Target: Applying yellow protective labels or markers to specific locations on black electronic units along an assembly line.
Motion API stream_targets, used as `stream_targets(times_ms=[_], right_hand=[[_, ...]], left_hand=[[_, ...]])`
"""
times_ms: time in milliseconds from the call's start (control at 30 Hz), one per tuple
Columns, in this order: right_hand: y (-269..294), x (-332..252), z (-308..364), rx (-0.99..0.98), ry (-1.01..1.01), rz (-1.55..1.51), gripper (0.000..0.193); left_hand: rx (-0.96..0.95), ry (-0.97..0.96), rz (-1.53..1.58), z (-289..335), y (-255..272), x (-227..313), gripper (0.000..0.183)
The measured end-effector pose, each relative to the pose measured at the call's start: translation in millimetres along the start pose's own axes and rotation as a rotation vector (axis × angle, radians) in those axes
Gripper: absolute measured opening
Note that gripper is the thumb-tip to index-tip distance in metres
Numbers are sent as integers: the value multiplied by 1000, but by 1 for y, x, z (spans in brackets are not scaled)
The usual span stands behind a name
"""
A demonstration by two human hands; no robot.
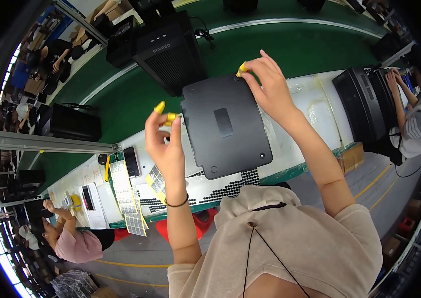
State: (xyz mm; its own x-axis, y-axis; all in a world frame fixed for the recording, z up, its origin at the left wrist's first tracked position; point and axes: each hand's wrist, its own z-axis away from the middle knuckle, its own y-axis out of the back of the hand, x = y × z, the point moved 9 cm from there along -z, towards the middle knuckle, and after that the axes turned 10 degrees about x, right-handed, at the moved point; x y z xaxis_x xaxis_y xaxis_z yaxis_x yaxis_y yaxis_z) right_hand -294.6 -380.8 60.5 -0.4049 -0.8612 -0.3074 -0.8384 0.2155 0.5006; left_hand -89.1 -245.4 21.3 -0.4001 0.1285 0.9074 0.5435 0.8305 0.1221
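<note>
A dark grey flat panel (200,134) lies in front of me, with a darker rectangle near its middle and round recesses by its corners. My right hand (271,92) is at its far right corner, thumb and yellow-capped finger pinched together there. Beside the panel's left edge, my left hand (165,146) is raised with thumb and finger closed, yellow covers on two fingers. Whatever either pinch holds is too small to make out. Along the near table edge are rows of small round black pads (230,190).
A tall black machine case (163,54) stands beyond the panel on the green surface. Left lie a phone (131,162), label sheets (125,191) and a yellow cutter (106,169). More black cases (361,104) stand right. Co-workers sit at both ends.
</note>
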Motion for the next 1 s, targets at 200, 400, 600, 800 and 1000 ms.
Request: stream_targets(times_ms=[200, 400, 600, 800, 1000], right_hand=[[-61, 45, 30, -99, -941, -835, 35], [-63, 45, 33, 3, -1010, -1165, 35], [-66, 46, 34, -10, -999, -1079, 38], [-67, 46, 33, -38, -972, -1051, 35], [-63, 45, 34, -30, -965, -1009, 31]], left_hand=[[-115, -234, -158, -32, -43, 31, 34], [-179, -378, -272, -35, -63, 42, 27], [-203, -774, -449, -25, -73, 67, 18], [-286, -911, -484, -2, -71, 72, 17], [-171, -505, -256, -20, -55, 51, 32]])
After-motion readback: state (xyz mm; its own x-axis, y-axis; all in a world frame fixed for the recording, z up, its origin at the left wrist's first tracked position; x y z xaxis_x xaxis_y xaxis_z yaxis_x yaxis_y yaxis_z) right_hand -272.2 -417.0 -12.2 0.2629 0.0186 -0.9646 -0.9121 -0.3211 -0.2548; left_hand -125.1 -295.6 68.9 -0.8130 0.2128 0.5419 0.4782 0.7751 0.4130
